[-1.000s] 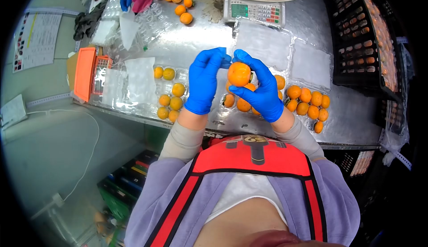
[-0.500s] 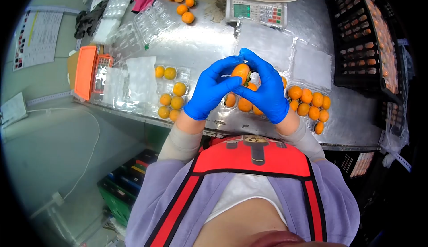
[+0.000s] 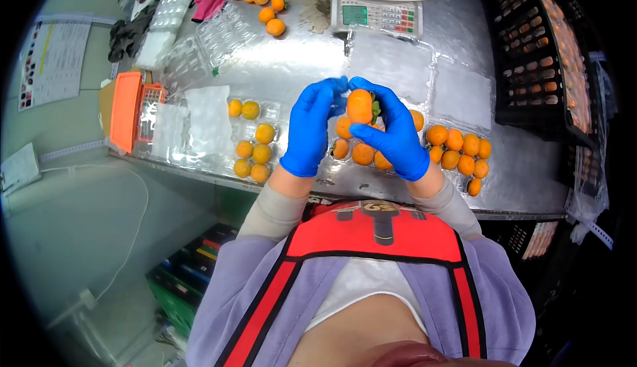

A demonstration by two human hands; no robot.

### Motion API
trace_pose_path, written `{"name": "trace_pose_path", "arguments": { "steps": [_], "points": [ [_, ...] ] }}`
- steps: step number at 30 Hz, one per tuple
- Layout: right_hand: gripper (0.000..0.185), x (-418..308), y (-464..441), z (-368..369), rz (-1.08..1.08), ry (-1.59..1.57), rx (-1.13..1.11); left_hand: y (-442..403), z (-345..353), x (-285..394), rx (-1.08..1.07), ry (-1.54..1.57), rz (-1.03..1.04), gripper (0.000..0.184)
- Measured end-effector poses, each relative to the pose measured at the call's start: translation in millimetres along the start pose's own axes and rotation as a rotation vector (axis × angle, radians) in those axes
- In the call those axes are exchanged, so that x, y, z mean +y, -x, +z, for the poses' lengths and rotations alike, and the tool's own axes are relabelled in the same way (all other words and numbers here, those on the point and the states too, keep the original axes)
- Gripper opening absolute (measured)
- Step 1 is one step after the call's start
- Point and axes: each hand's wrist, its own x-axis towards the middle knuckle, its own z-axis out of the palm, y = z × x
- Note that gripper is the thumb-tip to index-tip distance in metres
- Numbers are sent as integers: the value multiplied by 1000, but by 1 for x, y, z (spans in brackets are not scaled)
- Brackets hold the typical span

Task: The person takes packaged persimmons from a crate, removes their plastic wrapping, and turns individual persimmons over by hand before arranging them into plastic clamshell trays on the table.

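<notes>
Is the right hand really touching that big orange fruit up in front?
Touching. The head view shows it: the right hand holds the orange fruit, its thumb against the fruit's lower edge.

A fruit-packing workroom
The metal table (image 3: 298,55) bears a digital scale (image 3: 377,15), clear trays (image 3: 271,110) of orange fruit (image 3: 470,144) and a black crate (image 3: 527,108).

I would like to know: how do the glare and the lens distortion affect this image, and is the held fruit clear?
Head view: glare whitens the middle of the metal table; head view: the wide lens curves its near edge, and the corners go dark; head view: the held orange fruit looks fairly sharp, but the digits on the scale are too small to read.
</notes>
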Motion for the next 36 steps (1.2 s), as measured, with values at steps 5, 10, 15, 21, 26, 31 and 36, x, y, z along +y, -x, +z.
{"name": "trace_pose_path", "arguments": {
  "steps": [5,10,15,21,26,31,36],
  "points": [
    [60,6,1,-14,395,-604,-219,2,4,14,-349,-516,462,71],
    [61,9,-2,-10,395,-830,-275,4,10,22,-245,-856,643,62],
    [54,12,-4,-9,149,-440,41,10,21,33,-41,-1144,729,56],
    [48,8,-3,-7,-33,-93,97,4,19,24,-32,-1088,686,54],
    [23,10,-4,-16,39,-86,245,4,12,10,-237,-746,361,56],
    [13,0,-12,-23,137,-121,392,6,24,6,-271,-173,35,56],
    [18,-1,-9,-26,121,-150,358,0,19,0,-242,-342,152,56]
  ]
}}
